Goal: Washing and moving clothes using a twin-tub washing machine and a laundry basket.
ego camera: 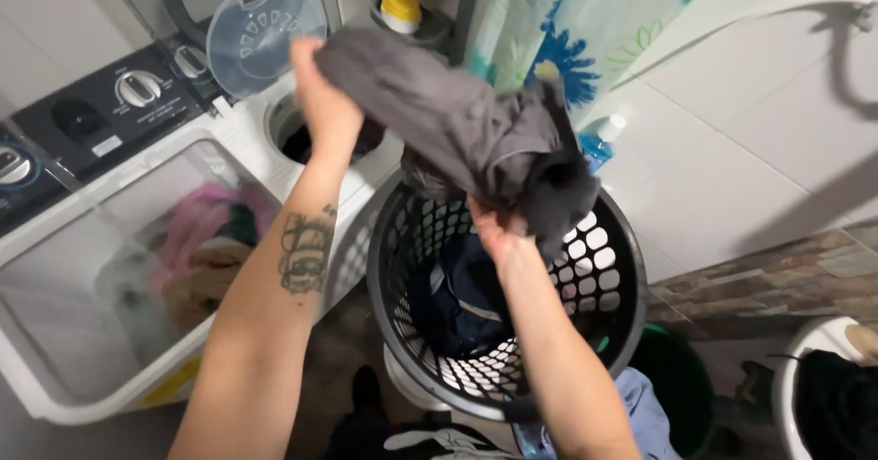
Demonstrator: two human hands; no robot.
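Dark grey garment (457,126), crumpled, held aloft between both hands, drooping over rim of black laundry basket (604,268).

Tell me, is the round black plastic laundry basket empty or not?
Not empty. Dark blue clothes lie inside the round black plastic laundry basket, seen below the grey garment held above it.

A home laundry corner inside a tiled bathroom: a white twin-tub washing machine (119,240) with clothes soaking, a black perforated laundry basket (604,286), a floral shower curtain (567,21), and detergent bottles (599,140) against white wall tiles (750,140).
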